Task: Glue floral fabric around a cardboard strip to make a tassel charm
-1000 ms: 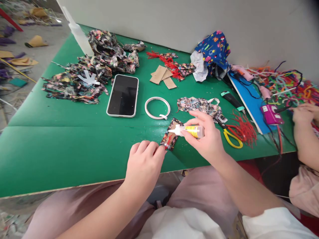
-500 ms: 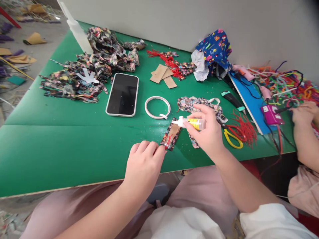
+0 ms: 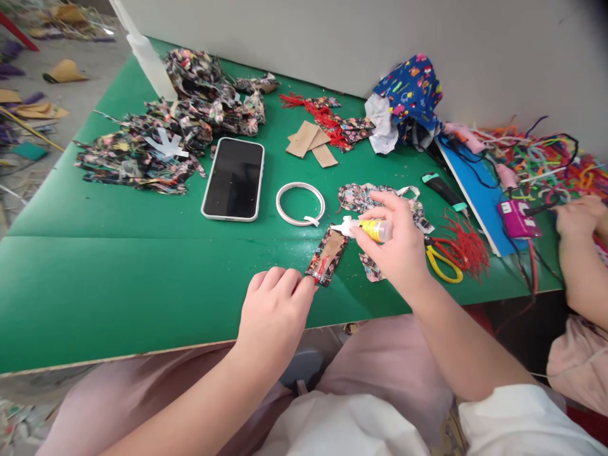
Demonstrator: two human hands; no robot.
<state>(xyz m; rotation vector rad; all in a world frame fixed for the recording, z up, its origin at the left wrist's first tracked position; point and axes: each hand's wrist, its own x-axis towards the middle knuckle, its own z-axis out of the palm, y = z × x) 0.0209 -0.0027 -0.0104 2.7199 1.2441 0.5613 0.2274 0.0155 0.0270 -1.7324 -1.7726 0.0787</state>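
Shifted over the past second: one yellow-labelled glue bottle (image 3: 376, 230), its white nozzle now at the far end of the cardboard piece (image 3: 334, 246) rather than its middle, pinched between the thumb and fingers of my right hand (image 3: 396, 247). Said piece (floral fabric border, red strands (image 3: 322, 265) along it) lies on the green tabletop (image 3: 118, 285), its near end against my curled left hand (image 3: 279, 307), whose fingertip hold I cannot tell. Adjacent: one white tape ring (image 3: 279, 209), one white-cased phone (image 3: 234, 179).

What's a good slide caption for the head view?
Right hand holds small bottle at far end of card; left hand at near end.
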